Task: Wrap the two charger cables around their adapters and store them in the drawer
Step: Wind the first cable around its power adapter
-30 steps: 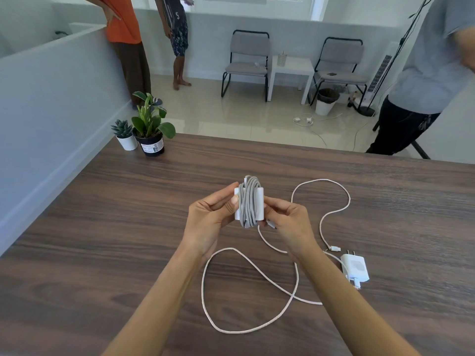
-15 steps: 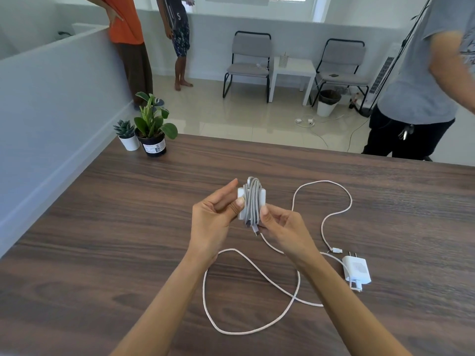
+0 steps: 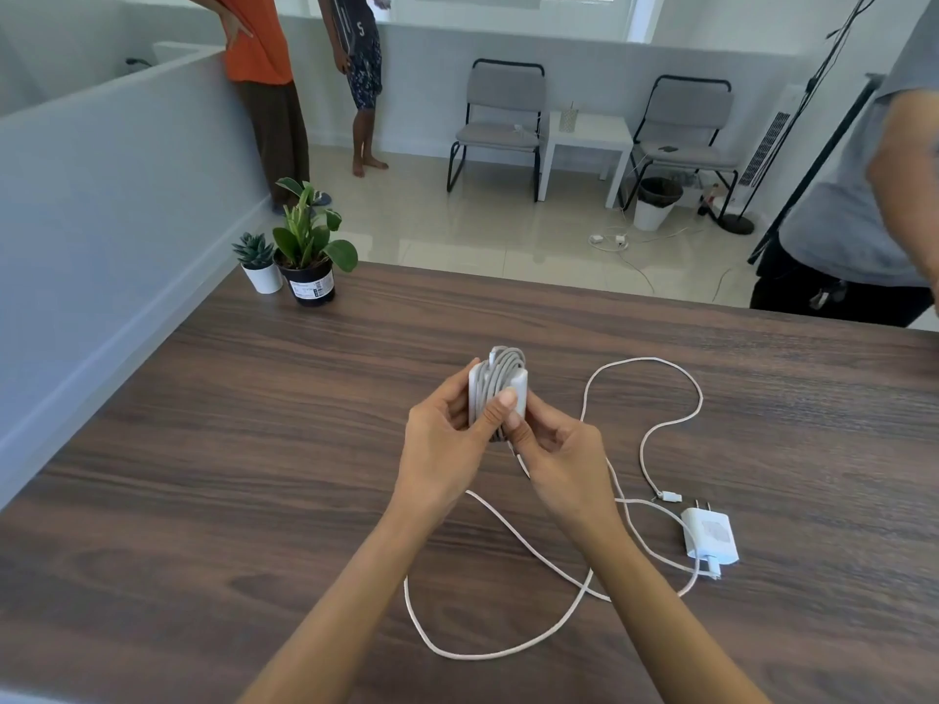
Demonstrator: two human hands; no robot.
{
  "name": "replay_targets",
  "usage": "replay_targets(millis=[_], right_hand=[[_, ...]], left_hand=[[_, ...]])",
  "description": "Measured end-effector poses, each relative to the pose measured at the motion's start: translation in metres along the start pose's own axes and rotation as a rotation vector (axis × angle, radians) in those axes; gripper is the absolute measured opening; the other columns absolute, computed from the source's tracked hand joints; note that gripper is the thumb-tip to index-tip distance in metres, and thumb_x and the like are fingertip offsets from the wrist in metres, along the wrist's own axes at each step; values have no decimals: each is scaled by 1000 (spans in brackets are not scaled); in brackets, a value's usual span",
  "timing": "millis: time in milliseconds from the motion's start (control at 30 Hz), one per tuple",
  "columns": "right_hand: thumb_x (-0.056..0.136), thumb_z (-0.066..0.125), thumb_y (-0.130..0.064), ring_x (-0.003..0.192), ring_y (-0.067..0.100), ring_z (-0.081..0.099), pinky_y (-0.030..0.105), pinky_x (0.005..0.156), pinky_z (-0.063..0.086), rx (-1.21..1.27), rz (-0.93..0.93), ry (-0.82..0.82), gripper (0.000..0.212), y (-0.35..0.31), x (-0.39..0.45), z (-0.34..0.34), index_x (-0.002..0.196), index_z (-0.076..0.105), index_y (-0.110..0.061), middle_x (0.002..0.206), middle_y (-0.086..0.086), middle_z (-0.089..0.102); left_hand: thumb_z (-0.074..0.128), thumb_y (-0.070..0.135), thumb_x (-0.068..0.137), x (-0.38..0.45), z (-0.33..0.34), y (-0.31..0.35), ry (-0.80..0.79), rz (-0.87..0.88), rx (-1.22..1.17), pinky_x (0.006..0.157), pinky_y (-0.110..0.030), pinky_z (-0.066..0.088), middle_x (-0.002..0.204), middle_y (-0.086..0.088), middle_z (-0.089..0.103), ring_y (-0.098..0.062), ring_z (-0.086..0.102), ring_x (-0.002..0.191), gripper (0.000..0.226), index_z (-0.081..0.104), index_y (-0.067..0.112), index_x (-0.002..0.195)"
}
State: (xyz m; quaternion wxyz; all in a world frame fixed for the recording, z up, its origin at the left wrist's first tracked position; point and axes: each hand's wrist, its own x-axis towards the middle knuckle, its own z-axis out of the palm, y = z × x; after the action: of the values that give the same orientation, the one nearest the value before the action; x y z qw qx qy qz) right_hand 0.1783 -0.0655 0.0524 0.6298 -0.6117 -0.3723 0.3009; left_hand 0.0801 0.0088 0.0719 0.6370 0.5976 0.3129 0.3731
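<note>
Above the middle of the wooden table (image 3: 254, 449) both my hands hold a white adapter (image 3: 500, 381) with a grey cable wound around it. My left hand (image 3: 442, 449) grips its left side, thumb pressed on the windings. My right hand (image 3: 559, 454) pinches the lower right of the bundle, where the cable's end is hidden. A second white adapter (image 3: 711, 538) lies flat on the table at the right. Its white cable (image 3: 508, 647) sprawls in loose loops under my forearms and out to the right. No drawer is in view.
Two potted plants (image 3: 305, 256) stand at the table's far left corner beside a grey partition wall (image 3: 101, 205). A person in a grey shirt (image 3: 864, 205) stands at the table's far right edge. Two more people, chairs and a side table are on the floor beyond.
My right hand has moved up from below the bundle and now pinches its lower right. The loose cable end seen below the adapter is now hidden under my fingers.
</note>
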Motion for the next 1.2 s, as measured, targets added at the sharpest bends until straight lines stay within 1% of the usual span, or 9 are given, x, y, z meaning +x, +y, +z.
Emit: replay_targets(millis=[167, 300, 400, 500, 633, 767, 833, 1000, 1200], right_hand=[[87, 64, -16, 102, 4, 65, 19, 88, 50, -15, -16, 16, 41, 0, -4, 5, 127, 58, -14, 106, -14, 71], [87, 65, -9, 110, 7, 63, 31, 98, 48, -56, -18, 7, 44, 2, -5, 5, 129, 56, -19, 118, -6, 67], [86, 66, -14, 117, 10, 59, 39, 101, 46, -96, -37, 24, 45, 6, -7, 5, 129, 56, -20, 126, -3, 63], [82, 69, -20, 118, 8, 56, 40, 101, 47, -143, -64, 83, 49, 7, -8, 8, 129, 57, -18, 127, -5, 61], [80, 69, -29, 114, 3, 57, 34, 97, 48, -267, -99, 153, 52, 4, -9, 12, 129, 57, -19, 123, -10, 61], [79, 73, -27, 106, -13, 52, 8, 90, 41, -391, -138, 213, 52, 1, -13, 19, 128, 58, -20, 115, -22, 59], [78, 74, -24, 106, -16, 50, 2, 87, 36, -429, -176, 221, 54, 0, -15, 22, 129, 57, -20, 116, -19, 59], [83, 67, -15, 103, -5, 54, 0, 85, 36, -499, -278, 215, 48, 2, -16, 23, 130, 55, -15, 119, -10, 60], [84, 59, -3, 109, 8, 54, 0, 94, 32, -661, -431, 286, 38, 4, -16, 27, 122, 60, 1, 117, 8, 65]], left_hand=[[66, 17, 85, -1, -3, 3, 11, -35, -7, 74, -14, 51, 98, 5, 74, -5, 69, 94, 24, 67, 18, 110], [69, 40, 77, -1, -9, 1, 41, -66, 17, 75, -21, 54, 111, -1, 68, -11, 66, 101, 12, 72, 44, 88], [68, 40, 79, 0, -11, -2, 49, -82, 18, 80, -28, 55, 107, -2, 71, -14, 68, 99, 24, 72, 32, 102], [66, 34, 84, 0, -12, -2, 77, -49, 58, 86, -27, 53, 107, 4, 72, -5, 67, 98, 40, 65, 17, 119], [65, 30, 86, 0, -11, 1, 109, -8, 144, 82, -9, 48, 109, 14, 66, 13, 63, 93, 48, 56, 14, 130], [74, 31, 76, -2, -9, 3, 119, -33, 98, 84, -17, 52, 106, 7, 71, 4, 66, 94, 54, 58, 16, 125], [78, 25, 74, -1, -11, 2, 143, -44, 49, 78, -15, 53, 100, 8, 72, 3, 67, 90, 50, 61, 16, 120], [71, 24, 79, 4, -20, 2, 153, -58, -57, 77, -30, 57, 105, -3, 72, -10, 70, 92, 32, 62, 26, 110], [62, 14, 88, 6, -27, 5, 57, -29, -130, 73, -28, 58, 107, -1, 72, -14, 69, 96, 41, 55, 26, 127]])
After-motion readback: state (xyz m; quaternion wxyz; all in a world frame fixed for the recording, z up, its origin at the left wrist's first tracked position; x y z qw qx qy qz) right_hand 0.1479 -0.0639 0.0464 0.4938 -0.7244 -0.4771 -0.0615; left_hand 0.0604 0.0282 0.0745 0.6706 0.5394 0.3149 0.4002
